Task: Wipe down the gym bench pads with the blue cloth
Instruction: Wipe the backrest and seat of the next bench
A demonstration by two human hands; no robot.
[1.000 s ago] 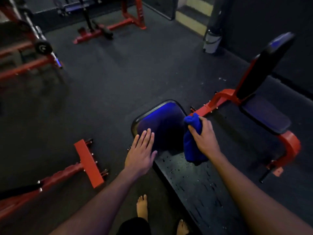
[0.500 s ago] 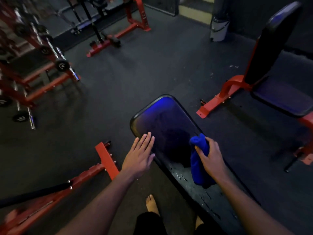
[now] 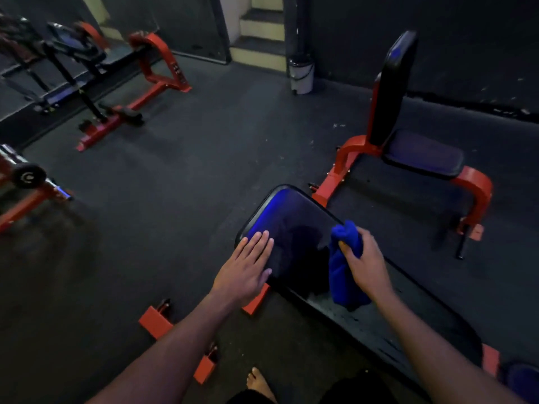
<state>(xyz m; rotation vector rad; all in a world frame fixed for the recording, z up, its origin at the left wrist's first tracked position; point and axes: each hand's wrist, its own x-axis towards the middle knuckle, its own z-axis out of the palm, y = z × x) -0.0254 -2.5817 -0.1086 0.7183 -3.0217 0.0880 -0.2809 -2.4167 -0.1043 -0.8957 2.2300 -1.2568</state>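
Observation:
A long black bench pad (image 3: 294, 217) runs from the middle of the view toward the lower right, with blue light reflecting off its far end. My left hand (image 3: 248, 266) lies flat with straight fingers on the pad's left edge. My right hand (image 3: 364, 263) grips the bunched blue cloth (image 3: 342, 275), which hangs down onto the right side of the pad. Small specks show on the pad's nearer part (image 3: 364, 325).
A second bench (image 3: 420, 153) with an upright black backrest and red frame stands to the right. Red frame feet (image 3: 154, 319) sit on the floor below my left arm. Red racks and a barbell (image 3: 27, 176) line the left. A white bin (image 3: 302, 72) stands at the back wall.
The view has swung, showing more of the far wall and the second bench. My right hand with the cloth sits slightly farther up the pad; my left hand stays flat on the pad's edge.

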